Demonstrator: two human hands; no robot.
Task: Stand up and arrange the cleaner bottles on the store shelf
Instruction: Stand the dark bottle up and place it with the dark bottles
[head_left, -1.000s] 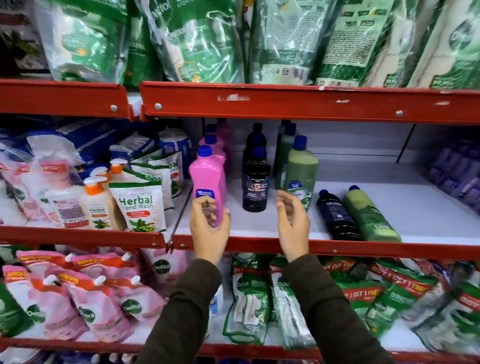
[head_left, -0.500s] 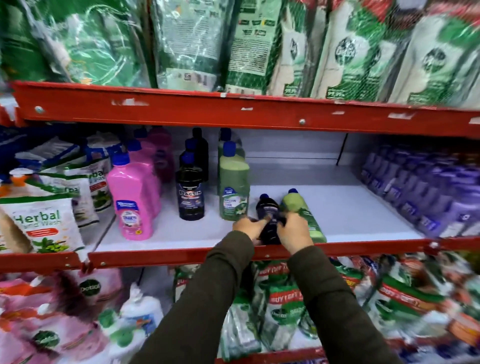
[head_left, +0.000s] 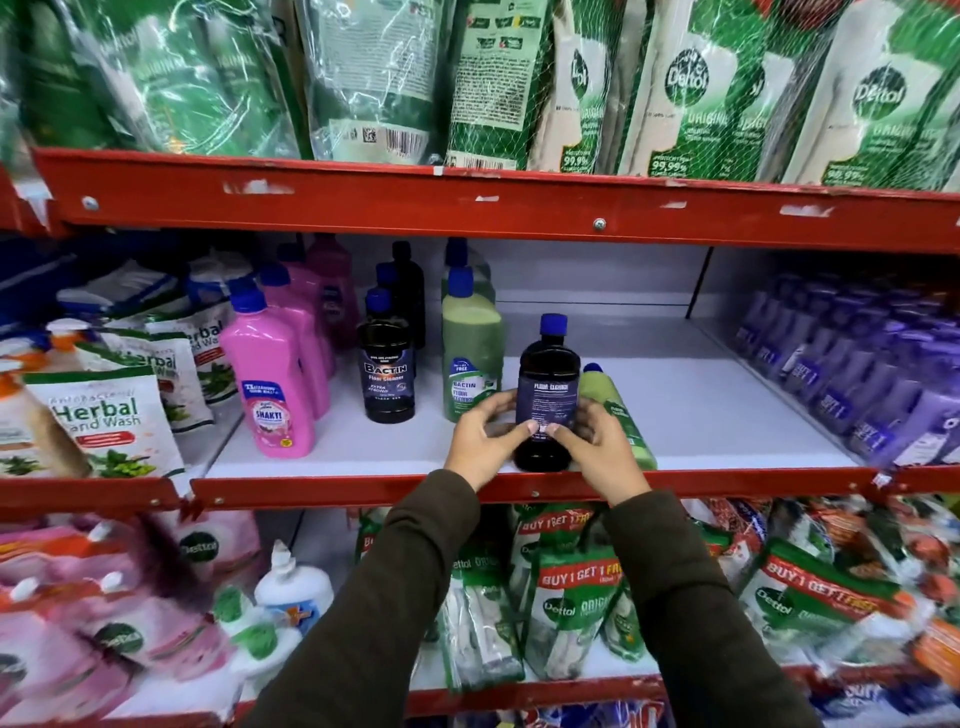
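Observation:
A black cleaner bottle (head_left: 548, 374) with a blue cap stands upright near the front edge of the white middle shelf (head_left: 727, 415), its back label facing me. My left hand (head_left: 480, 441) and my right hand (head_left: 597, 441) both grip its lower half from either side. Right behind my right hand a green bottle (head_left: 618, 410) lies on its side. To the left, rows of pink bottles (head_left: 272, 384), black bottles (head_left: 388, 374) and green bottles (head_left: 470, 358) stand upright.
Purple bottles (head_left: 857, 374) fill the shelf's right end, herbal hand wash pouches (head_left: 104, 421) the left bay. Green refill packs (head_left: 675, 88) hang over the red rail (head_left: 467, 202) above. Pouches crowd the lower shelf (head_left: 571, 597). Bare white shelf lies between green bottles and purple ones.
Both hands moved right from the pink and black rows to the lying black bottle, gripped it and raised it upright. The camera view swung right.

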